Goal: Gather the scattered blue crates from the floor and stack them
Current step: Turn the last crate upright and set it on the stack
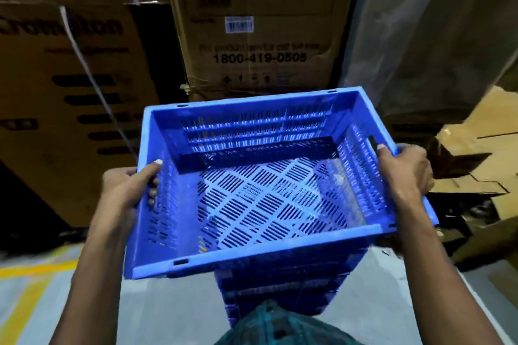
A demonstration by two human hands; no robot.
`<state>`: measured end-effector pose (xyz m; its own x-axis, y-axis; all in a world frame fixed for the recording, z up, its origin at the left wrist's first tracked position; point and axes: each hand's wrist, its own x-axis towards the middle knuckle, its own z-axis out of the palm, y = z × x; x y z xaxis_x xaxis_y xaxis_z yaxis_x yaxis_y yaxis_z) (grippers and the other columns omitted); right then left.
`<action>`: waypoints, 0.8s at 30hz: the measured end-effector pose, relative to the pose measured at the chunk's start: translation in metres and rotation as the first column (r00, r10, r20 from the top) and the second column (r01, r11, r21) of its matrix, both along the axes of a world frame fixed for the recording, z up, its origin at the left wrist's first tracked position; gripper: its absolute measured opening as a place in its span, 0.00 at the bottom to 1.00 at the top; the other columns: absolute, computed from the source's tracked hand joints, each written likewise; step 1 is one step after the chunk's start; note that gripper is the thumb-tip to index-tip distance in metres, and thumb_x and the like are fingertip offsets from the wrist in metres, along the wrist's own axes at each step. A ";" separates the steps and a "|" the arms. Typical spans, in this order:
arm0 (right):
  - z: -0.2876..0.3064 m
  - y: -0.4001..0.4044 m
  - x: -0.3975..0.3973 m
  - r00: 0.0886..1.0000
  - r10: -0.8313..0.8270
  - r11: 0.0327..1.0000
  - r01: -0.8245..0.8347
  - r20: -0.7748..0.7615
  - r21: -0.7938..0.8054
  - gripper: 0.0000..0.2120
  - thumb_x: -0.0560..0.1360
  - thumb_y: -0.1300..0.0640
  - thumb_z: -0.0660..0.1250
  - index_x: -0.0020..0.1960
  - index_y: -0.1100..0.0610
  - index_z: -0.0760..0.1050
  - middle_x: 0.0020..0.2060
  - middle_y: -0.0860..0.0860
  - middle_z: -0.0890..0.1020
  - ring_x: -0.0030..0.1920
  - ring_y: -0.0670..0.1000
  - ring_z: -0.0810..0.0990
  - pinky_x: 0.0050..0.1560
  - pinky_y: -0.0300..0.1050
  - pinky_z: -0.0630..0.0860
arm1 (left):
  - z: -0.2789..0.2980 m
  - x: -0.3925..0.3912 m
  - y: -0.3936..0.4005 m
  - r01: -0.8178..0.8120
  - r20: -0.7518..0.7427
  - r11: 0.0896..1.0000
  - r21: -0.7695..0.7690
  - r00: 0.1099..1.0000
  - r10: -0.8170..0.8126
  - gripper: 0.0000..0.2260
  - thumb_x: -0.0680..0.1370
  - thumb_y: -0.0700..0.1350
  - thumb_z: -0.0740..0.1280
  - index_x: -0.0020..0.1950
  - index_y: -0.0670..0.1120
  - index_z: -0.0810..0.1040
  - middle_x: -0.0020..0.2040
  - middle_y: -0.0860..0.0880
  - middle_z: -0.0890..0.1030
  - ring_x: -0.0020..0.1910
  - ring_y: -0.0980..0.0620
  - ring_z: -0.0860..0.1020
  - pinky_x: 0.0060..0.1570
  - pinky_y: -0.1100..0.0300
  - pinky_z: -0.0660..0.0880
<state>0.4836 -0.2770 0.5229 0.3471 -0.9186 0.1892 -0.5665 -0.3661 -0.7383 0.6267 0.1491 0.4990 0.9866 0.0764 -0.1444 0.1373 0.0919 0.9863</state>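
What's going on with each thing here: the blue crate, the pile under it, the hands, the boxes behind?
Blue crate: empty, upright, held above the stack.
Stack of blue crates: standing on the floor beneath it.
Left hand: grips the crate's left wall.
Right hand: grips the crate's right wall.
Cardboard boxes: closed, stacked behind.
Flattened cardboard: torn open, lying at right.

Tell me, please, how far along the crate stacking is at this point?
Done: a stack of blue crates already stands on the floor. In hand: the left hand and right hand hold an empty blue crate by its side walls just above that stack, not yet seated. Left: lowering it on. No loose crates show here, so whether more remain cannot be told.
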 end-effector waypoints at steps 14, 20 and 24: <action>0.039 -0.065 0.068 0.986 0.167 0.933 -0.160 0.005 0.322 0.19 0.72 0.48 0.70 0.48 0.66 0.82 0.40 0.63 0.84 0.45 0.63 0.83 0.57 0.63 0.78 | 0.016 0.096 -0.065 0.245 -0.082 0.953 0.180 0.969 -0.234 0.16 0.81 0.45 0.66 0.35 0.42 0.69 0.29 0.45 0.67 0.15 0.58 0.64 0.17 0.69 0.62; 0.019 -0.080 0.076 0.981 0.110 0.949 -0.056 -0.159 0.311 0.19 0.66 0.43 0.69 0.40 0.60 0.82 0.36 0.58 0.85 0.43 0.62 0.85 0.53 0.58 0.81 | 0.011 0.111 -0.085 0.247 -0.131 0.944 0.219 0.966 -0.222 0.15 0.82 0.41 0.63 0.36 0.40 0.69 0.30 0.44 0.67 0.14 0.59 0.64 0.16 0.70 0.61; 0.020 -0.086 0.084 0.978 0.095 0.950 -0.034 -0.187 0.309 0.21 0.64 0.40 0.69 0.44 0.58 0.82 0.38 0.55 0.85 0.43 0.60 0.85 0.54 0.57 0.81 | 0.011 0.121 -0.093 0.250 -0.146 0.940 0.231 0.964 -0.221 0.15 0.82 0.42 0.63 0.35 0.41 0.70 0.31 0.44 0.68 0.14 0.60 0.65 0.15 0.69 0.62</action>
